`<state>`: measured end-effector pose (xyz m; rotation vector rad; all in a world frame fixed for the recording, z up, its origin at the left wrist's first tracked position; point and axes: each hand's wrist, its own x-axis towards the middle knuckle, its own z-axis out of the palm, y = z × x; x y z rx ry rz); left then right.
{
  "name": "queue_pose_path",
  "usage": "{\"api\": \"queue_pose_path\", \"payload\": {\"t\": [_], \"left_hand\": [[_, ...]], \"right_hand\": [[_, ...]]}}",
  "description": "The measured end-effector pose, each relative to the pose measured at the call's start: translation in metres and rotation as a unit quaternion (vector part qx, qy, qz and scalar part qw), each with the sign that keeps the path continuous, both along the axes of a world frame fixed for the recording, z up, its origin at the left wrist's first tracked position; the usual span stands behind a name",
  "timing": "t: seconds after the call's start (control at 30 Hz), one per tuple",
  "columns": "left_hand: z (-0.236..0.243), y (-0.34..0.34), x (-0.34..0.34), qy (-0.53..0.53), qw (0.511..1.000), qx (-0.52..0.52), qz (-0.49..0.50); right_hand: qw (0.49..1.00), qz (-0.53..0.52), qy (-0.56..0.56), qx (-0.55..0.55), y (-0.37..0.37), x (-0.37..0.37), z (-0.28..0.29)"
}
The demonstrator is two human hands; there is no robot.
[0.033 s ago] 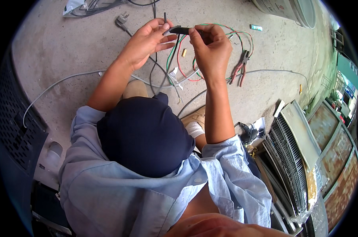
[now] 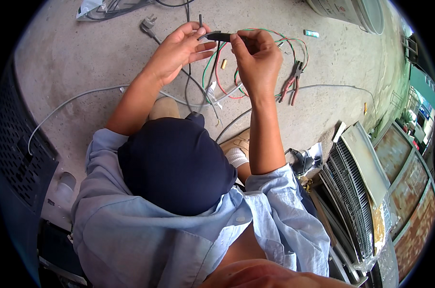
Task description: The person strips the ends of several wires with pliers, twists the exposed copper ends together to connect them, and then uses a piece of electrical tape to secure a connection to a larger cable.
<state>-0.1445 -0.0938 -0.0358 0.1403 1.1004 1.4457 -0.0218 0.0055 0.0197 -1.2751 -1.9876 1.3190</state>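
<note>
My left hand (image 2: 178,52) has thumb and forefinger pinched on a black cable (image 2: 200,21), whose short end sticks up above them. Its other fingers are loosely spread. Close beside it, my right hand (image 2: 258,55) grips a black-handled knife (image 2: 221,37), with its narrow tip pointing left at the cable by my left fingertips. Exactly where the tip meets the cable is too small to make out. Below the hands, red and green wires (image 2: 218,77) lie looped on the floor, along with a grey cable (image 2: 184,102).
A plug (image 2: 149,25) lies left of my hands. Pliers with red handles (image 2: 291,85) rest at the right, near a small teal-and-white packet (image 2: 311,33). A white bucket (image 2: 344,12) stands far right. Metal grilles (image 2: 349,192) are stacked near right; a perforated dark panel (image 2: 23,144) is at left.
My hands stay almost in place. The dark cable hanging beneath them has shifted slightly to the right.
</note>
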Motion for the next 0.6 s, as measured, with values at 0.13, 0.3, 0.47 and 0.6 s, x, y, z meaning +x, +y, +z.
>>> {"api": "queue_pose_path", "payload": {"t": [0.13,0.3,0.47,0.6], "left_hand": [[0.005,0.001,0.001,-0.011,1.000,0.014,0.018],[-0.009,-0.003,-0.002,-0.124,0.988,0.087,0.034],[0.018,0.005,0.005,-0.049,0.999,0.002,0.020],[0.007,0.002,0.006,0.093,0.993,-0.068,0.012]], "right_hand": [[1.000,-0.004,0.007,-0.001,-0.001,0.000,0.002],[0.999,0.009,-0.003,0.051,-0.003,0.000,0.002],[0.995,-0.024,0.047,0.084,-0.006,0.001,-0.006],[0.990,-0.059,0.124,0.032,0.005,0.008,-0.018]]}}
